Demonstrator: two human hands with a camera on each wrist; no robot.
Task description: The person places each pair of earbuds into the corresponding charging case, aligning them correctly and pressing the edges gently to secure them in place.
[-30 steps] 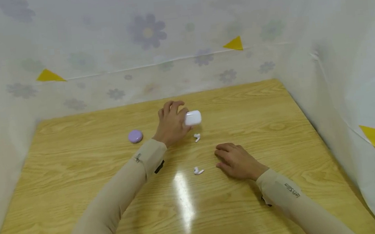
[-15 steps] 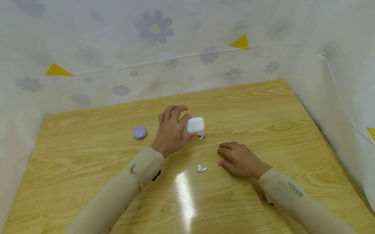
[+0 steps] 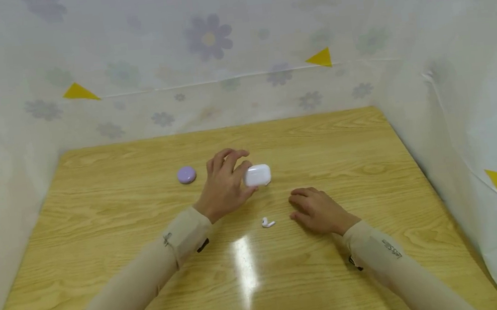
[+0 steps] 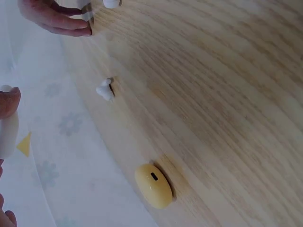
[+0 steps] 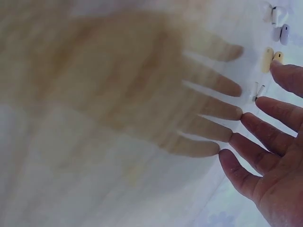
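A white earbud case (image 3: 257, 175) is pinched by my left hand (image 3: 221, 185) above the table; the left wrist view shows the thumb (image 4: 8, 101) on it. One white earbud (image 4: 105, 90) lies on the table, almost hidden behind the case in the head view. Closer to me lies another earbud (image 3: 268, 222), left of my right hand (image 3: 320, 211). That hand's fingers are spread, their tips resting on the glossy tabletop and holding nothing. A small yellow rounded case (image 4: 154, 186) with a dark port slot stands on the table, hidden in the head view.
Left of my left hand sits a round purple case (image 3: 186, 174) on the wooden table (image 3: 348, 149). Pale flower-print sheets (image 3: 146, 49) hang behind the table and along both sides, with yellow triangles (image 3: 320, 58) on them.
My left hand has drawn the white case back toward me, so it now covers most of the far earbud. The right hand stays in place. The head view has shifted slightly.
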